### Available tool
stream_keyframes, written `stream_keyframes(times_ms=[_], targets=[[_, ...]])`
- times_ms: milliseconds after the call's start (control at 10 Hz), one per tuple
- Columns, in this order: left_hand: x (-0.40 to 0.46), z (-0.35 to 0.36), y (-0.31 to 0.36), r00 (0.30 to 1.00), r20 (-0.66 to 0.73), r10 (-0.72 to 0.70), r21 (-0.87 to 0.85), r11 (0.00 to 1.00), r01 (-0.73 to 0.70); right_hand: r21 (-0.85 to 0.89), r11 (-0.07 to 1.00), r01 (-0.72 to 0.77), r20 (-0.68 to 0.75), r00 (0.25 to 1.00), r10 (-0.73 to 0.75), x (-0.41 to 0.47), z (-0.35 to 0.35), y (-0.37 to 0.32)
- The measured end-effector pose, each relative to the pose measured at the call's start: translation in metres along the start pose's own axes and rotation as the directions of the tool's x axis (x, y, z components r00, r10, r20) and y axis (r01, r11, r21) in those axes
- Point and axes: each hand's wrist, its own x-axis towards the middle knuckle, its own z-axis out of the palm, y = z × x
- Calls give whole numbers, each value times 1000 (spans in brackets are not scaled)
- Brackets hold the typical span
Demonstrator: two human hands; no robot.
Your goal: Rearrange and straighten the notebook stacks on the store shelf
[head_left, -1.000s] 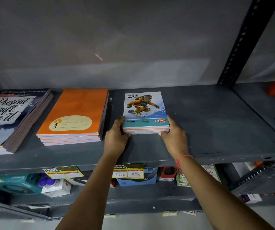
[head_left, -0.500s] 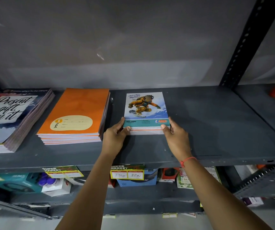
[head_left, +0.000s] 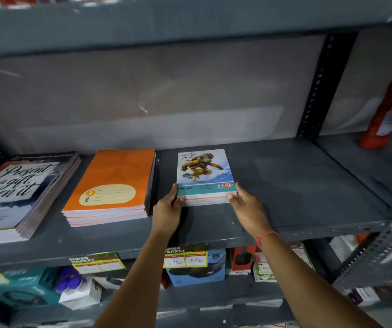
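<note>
Head view: grey metal shelf; left hand and right hand grip the snowboarder notebook stack by its front corners. Orange stack lies just left; bare shelf lies right.

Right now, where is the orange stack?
In the head view, the orange stack lies left of centre on the shelf, between the "Present is a gift" stack and the snowboarder stack held by both hands.
</note>
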Motion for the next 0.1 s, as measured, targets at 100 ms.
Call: stream_keyframes(times_ms=[100], targets=[[-21, -6, 6, 1000, -3, 17, 84, 996, -17, 4, 1000, -29, -59, 998, 29, -30, -5, -5]])
